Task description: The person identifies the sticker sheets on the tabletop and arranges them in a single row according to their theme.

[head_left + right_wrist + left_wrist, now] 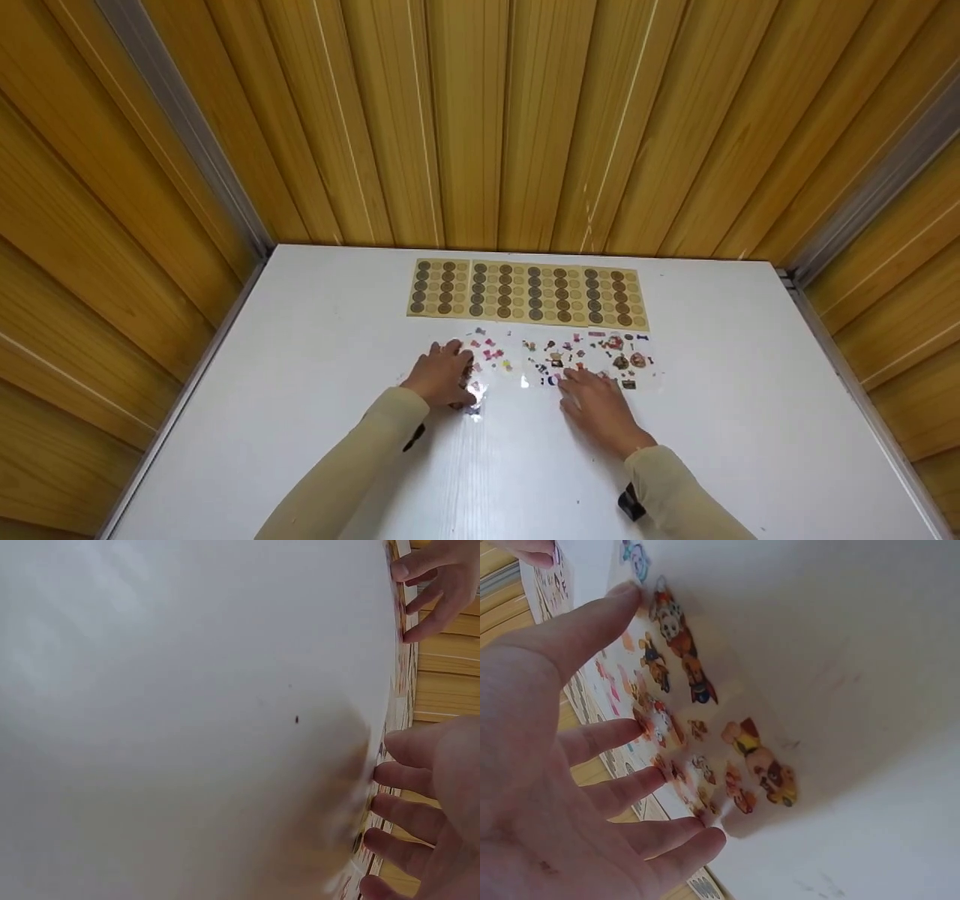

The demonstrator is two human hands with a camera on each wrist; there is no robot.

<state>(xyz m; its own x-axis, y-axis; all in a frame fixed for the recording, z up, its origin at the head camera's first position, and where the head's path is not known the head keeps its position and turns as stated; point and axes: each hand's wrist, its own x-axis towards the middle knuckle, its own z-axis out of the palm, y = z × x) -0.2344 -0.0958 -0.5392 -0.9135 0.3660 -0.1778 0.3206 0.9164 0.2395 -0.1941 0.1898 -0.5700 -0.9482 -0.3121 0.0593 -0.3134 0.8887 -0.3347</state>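
My left hand (441,375) rests its spread fingertips on a clear sticker sheet (697,727) printed with small cartoon dogs. The left wrist view shows the thumb at one side of this sheet and the other fingertips along its prints; in the head view the hand covers much of it. To its right, my right hand (598,409) touches the near edge of another clear sticker sheet (577,352) with small colourful prints, its fingers slightly spread. Pink and yellow stickers (491,352) show beyond the left hand's fingertips.
Tan sheets of round brown stickers (525,292) lie in a row behind the clear sheets on the white table (300,420). Wood-patterned panels (465,127) rise along the table's back and sides. Dark bands (631,502) show at both wrists.
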